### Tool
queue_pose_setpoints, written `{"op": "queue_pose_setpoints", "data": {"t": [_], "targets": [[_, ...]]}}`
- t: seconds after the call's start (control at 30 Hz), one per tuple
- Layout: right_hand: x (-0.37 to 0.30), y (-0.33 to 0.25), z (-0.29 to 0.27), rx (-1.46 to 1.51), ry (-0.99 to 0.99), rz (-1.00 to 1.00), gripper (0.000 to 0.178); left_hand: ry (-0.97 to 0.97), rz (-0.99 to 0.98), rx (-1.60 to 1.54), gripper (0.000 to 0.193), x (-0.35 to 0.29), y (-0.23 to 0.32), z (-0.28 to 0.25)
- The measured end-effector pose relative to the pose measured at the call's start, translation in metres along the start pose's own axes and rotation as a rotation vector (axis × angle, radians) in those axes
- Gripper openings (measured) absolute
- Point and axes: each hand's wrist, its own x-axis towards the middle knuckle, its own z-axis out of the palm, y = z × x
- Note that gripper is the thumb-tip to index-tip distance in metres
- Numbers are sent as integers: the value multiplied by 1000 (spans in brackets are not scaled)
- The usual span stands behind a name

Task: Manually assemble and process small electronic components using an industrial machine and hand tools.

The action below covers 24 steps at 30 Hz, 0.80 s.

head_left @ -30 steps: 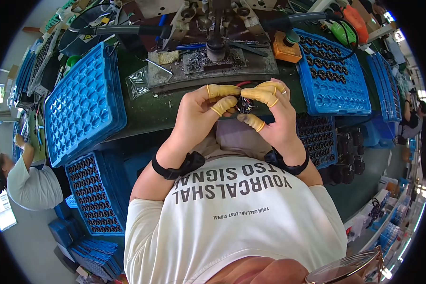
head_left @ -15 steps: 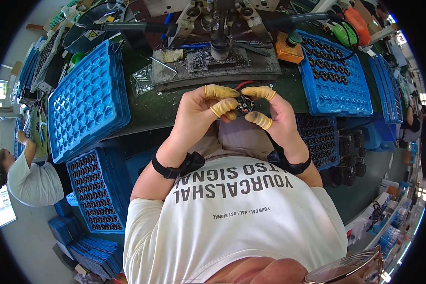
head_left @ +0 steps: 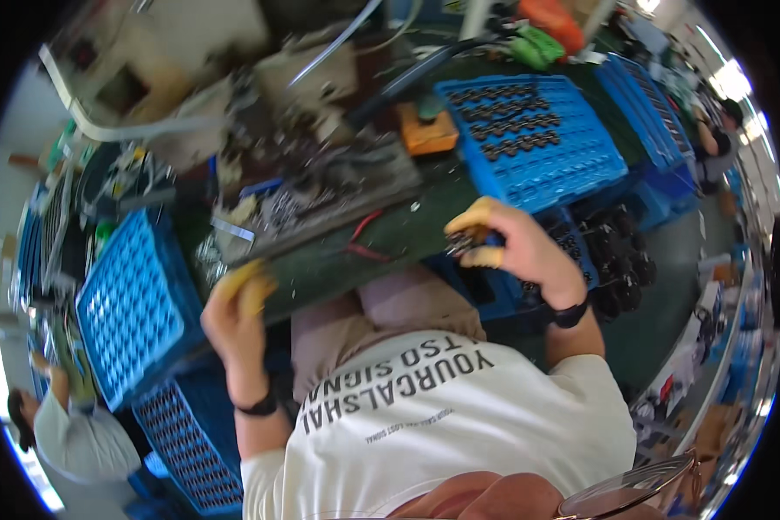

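My right hand (head_left: 516,247), in yellow finger covers, pinches a small round dark part with metallic bits (head_left: 464,239) between thumb and fingers above the bench's front edge. Its exact kind is too small and blurred to tell. Over on the left, my left hand (head_left: 241,303), also with yellow finger covers, is apart from the part and smeared by motion, so its grip is unclear. A tool with red handles (head_left: 366,247) lies on the green bench top between the hands. The blue tray (head_left: 581,165) beyond my right hand holds rows of similar dark parts in some of its pockets.
A grimy metal press base (head_left: 381,178) with scraps stands at the back. An orange box (head_left: 426,130) sits beside it. At the left is a stack of blue trays (head_left: 134,299); below it, another blue tray (head_left: 221,481) holds dark parts. Other people work at far left and far right.
My hands have parted: the left let go of the round part and moved left, while the right carries it to the right. The view has tilted, and the red-handled tool now shows more fully.
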Motion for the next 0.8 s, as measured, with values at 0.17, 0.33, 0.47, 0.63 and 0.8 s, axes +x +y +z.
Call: {"op": "queue_pose_setpoints", "data": {"t": [0.17, 0.33, 0.47, 0.63, 0.8], "targets": [[-20, 62, -159, -478, 463, 367, 35, 391, 120, 376, 21, -3, -49, -132], [33, 139, -260, -777, 542, 397, 37, 588, 101, 662, 23, -12, -54, -188], [85, 174, -279, -845, 577, 414, 37, 655, 89, 1059, 24, -37, -48, -229], [116, 210, -292, -979, 487, 377, 44, 689, -23, 1199, 30, -78, -53, -299], [63, 236, -365, -839, 399, 54, 61, 736, -72, 986, 37, -29, -80, -339]]}}
